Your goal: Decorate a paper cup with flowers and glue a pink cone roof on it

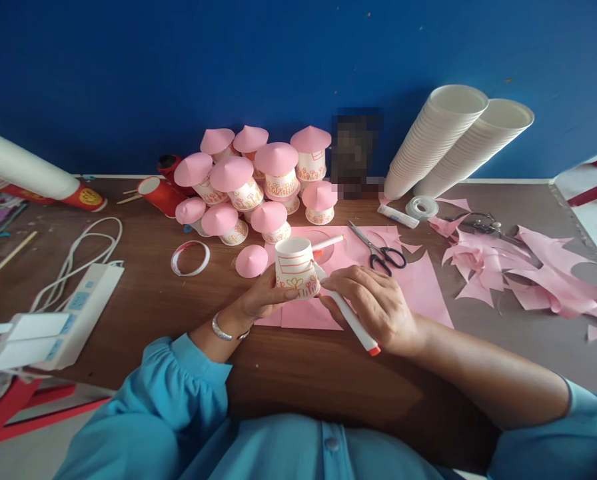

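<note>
My left hand (264,297) is closed round a white paper cup (294,263), held upside down above the table. Flowers in orange and yellow run along the cup's lower edge, with red lines higher up. In my right hand (373,303) is a white marker (351,317) with an orange end; its tip meets the cup's right side. Beneath both hands lie sheets of pink paper (428,293). Scissors (377,250) with black handles rest on the paper. Just left of the cup sits a pink paper cone (252,261), and behind the cup lies a second marker (328,243).
Decorated cups with pink cone roofs (277,160) crowd the back. Two tall stacks of white cups (438,133) lean against the blue wall. Pink scraps (483,260) spread at right, near a tape roll (422,208). At left are a power strip (86,313) and a tape ring (190,259).
</note>
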Demonstrator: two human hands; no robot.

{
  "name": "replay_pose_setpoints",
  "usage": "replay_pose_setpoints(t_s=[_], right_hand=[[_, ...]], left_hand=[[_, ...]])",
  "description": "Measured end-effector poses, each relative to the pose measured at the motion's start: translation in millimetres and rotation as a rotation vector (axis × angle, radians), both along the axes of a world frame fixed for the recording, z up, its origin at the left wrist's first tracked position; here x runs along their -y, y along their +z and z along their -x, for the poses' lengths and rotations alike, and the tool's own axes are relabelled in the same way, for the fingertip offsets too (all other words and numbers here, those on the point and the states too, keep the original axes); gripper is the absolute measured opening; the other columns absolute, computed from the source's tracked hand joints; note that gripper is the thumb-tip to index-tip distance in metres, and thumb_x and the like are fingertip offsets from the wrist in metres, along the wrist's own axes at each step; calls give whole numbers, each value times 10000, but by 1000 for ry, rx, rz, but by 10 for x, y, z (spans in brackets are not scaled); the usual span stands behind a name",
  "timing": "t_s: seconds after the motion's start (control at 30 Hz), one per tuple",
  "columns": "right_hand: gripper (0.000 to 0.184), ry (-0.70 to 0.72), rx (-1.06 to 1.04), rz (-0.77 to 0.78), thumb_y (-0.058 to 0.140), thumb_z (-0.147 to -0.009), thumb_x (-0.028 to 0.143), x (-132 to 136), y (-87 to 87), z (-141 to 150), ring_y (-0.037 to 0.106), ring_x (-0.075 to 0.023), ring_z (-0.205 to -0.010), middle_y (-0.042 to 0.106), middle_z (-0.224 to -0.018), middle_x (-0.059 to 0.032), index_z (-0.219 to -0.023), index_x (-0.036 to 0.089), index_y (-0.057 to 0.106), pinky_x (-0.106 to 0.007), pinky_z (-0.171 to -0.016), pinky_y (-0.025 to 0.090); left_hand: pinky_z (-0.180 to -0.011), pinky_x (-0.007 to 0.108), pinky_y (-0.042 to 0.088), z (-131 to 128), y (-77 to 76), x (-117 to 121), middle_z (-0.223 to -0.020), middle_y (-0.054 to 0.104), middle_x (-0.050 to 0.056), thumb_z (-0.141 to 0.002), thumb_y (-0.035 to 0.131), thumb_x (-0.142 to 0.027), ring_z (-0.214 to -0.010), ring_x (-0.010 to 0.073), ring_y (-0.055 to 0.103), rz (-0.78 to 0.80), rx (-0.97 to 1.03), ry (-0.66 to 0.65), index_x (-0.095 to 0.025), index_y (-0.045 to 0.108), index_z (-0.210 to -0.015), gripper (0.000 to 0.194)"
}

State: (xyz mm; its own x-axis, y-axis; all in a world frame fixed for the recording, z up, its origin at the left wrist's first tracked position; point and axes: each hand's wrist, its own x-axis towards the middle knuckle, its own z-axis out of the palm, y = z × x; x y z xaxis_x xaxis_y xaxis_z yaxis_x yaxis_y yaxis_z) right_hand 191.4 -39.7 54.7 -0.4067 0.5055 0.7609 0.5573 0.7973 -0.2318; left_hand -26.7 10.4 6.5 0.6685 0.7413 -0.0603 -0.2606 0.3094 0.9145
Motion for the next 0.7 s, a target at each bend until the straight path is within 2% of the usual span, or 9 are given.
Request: replay_pose_setpoints(t_s=[0.2, 0.43, 0.53, 0.7], right_hand=[[245, -10, -58, 32, 632, -941, 127, 7, -14, -1, 707, -178, -759, 713, -859, -56, -1176, 151, 567, -298, -664, 603], [285, 78, -74, 7, 661, -898, 81, 46, -27, -23, 679, -195, -770, 694, -874, -97, -1174, 95, 588, -325, -636, 596], [325, 85, -52, 13, 654, -907, 93, 51, -52, -23, 681, -197, -797, 698, -906, -94, -1223, 118, 581, -329, -648, 600], [367, 86, -31, 19, 675, -891, 77, 42, -71, -23, 682, -206, -822, 701, -930, -113, -1243, 103, 576, -338, -666, 602]], left_hand=[[-907, 422, 563, 4, 23, 13, -1061, 742, 96, -770, 812, -415, -1009, 275, 691, 3, 4, -22, -184, 703, -1153, 460], [-883, 374, 533, -38, 77, -12, -1019, 718, 97, -768, 813, -383, -967, 244, 662, -17, 6, -28, -159, 719, -1096, 408], [-883, 368, 519, -59, 93, -8, -1014, 712, 86, -779, 816, -378, -953, 233, 654, -4, -30, -27, -156, 707, -1109, 412], [-860, 340, 516, -55, 54, -20, -1009, 700, 72, -780, 830, -369, -944, 217, 646, -14, -23, -62, -164, 702, -1107, 406]])
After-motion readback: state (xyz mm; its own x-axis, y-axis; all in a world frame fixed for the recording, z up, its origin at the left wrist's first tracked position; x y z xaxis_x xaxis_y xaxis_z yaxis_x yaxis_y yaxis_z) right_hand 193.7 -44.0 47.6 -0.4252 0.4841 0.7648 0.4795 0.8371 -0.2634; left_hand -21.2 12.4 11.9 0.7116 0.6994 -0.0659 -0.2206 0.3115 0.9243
